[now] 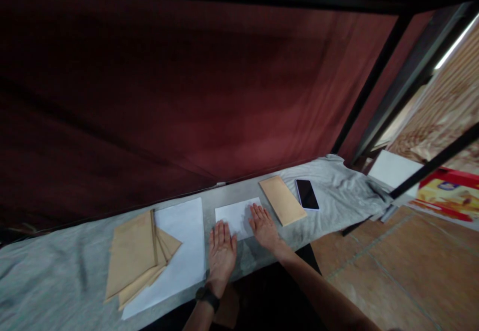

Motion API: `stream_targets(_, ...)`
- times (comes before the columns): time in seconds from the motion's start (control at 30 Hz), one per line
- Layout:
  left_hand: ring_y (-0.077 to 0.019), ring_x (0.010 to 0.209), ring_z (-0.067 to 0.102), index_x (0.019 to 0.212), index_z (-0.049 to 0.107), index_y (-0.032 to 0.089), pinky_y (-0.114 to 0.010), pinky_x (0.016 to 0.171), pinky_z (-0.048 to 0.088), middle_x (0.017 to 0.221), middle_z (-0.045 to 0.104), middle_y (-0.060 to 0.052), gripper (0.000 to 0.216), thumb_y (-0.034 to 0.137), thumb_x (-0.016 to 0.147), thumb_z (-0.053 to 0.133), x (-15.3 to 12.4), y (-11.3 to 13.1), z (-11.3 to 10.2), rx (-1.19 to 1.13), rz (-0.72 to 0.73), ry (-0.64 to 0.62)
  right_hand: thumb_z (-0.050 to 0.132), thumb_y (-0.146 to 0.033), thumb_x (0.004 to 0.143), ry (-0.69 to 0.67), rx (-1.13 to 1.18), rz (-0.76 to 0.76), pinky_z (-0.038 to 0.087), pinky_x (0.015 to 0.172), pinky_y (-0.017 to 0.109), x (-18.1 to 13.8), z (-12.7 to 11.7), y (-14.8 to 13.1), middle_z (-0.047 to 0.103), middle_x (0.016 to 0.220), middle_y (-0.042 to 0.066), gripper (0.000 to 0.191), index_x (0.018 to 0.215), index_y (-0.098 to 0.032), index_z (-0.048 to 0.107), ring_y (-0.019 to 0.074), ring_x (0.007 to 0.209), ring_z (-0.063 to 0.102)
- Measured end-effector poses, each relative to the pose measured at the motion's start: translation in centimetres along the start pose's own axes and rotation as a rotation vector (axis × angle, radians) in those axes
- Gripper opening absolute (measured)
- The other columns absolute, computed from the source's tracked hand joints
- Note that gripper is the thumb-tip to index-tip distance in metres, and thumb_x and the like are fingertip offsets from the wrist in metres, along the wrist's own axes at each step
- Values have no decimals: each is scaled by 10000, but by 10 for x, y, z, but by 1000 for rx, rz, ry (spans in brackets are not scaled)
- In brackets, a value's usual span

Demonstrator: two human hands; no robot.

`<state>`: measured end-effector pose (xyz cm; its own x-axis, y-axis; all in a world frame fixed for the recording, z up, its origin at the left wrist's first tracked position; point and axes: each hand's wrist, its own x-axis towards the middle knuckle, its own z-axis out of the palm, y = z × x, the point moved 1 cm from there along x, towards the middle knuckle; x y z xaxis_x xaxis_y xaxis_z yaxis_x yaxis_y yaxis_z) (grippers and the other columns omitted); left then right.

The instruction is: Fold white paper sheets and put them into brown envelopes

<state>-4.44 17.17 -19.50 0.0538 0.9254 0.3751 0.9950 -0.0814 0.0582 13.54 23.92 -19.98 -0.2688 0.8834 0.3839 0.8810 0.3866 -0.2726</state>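
Note:
A small white sheet of paper (236,215), perhaps folded, lies flat on the cloth-covered surface (45,271). My left hand (222,248) rests palm down at its left front corner, fingers stretched out. On the right edge of that sheet lies my right hand (263,225), also flat with fingers extended. Just right of it is a single brown envelope (283,200). To the left, several brown envelopes (132,248) are fanned over larger white paper (183,251).
A phone (307,194) with a dark screen lies right of the single envelope. Behind the surface hangs a dark red fabric (209,96). A black frame bar (372,84) slants at the right. A white box (394,171) and a red-yellow box (451,194) stand above the tiled floor (377,266).

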Motion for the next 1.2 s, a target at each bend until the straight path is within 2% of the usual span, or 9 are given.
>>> stream_targets(0.17, -267, 1501, 279, 1498, 393, 28, -481, 1211, 297, 1562, 409, -175, 560, 227, 987, 278, 40, 17, 4, -53, 84, -79, 334, -255, 1024, -114, 100, -51, 332, 1188, 431, 18, 5, -20, 499, 1503, 120, 485, 1457, -113, 498, 232, 1413, 444)
stream_targets(0.27, -250, 1476, 337, 1473, 439, 40, -456, 1204, 314, 1544, 445, -154, 542, 191, 985, 257, 62, 18, 12, -60, 143, -160, 353, -235, 1020, -162, 78, -60, 320, 1196, 415, 30, 7, -19, 496, 1502, 129, 472, 1444, -95, 508, 223, 1418, 435)
stream_targets(0.37, -255, 1464, 363, 1469, 470, 97, -464, 1195, 317, 1544, 451, -133, 522, 235, 1005, 274, 72, 11, 20, -48, 112, -205, 373, -263, 1027, -169, 27, -62, 296, 1202, 435, 38, 7, -11, 461, 1523, 145, 477, 1461, -98, 485, 240, 1436, 408)
stream_targets(0.53, -271, 1492, 304, 1512, 411, 127, -481, 1211, 264, 1580, 386, -147, 551, 364, 1026, 308, 65, -1, 23, -15, 14, -137, 351, -333, 1047, -124, -22, 46, 268, 1200, 478, 42, 8, 0, 409, 1545, 174, 523, 1504, -89, 419, 273, 1461, 363)
stream_targets(0.7, -312, 1485, 310, 1508, 375, 20, -483, 1208, 268, 1566, 373, -228, 638, 432, 1025, 309, 50, -9, 20, -26, -57, -58, 342, -368, 1049, -83, -53, 150, 271, 1194, 467, 37, 10, 7, 377, 1559, 205, 583, 1523, -29, 358, 289, 1478, 326)
stream_targets(0.93, -333, 1482, 309, 1528, 313, -1, -519, 1190, 302, 1563, 363, -254, 650, 414, 1028, 298, 27, -11, 13, -97, -98, 20, 376, -337, 1039, -14, -83, 138, 290, 1185, 455, 11, 3, 13, 390, 1562, 193, 565, 1520, -40, 371, 290, 1460, 358)
stream_targets(1.2, -340, 1457, 361, 1510, 366, 16, -530, 1177, 322, 1539, 409, -248, 624, 401, 1021, 325, 17, -13, 2, -129, -63, 26, 412, -323, 1017, 12, -105, 85, 315, 1174, 445, -29, -11, 17, 453, 1530, 175, 556, 1508, -61, 406, 283, 1427, 407)
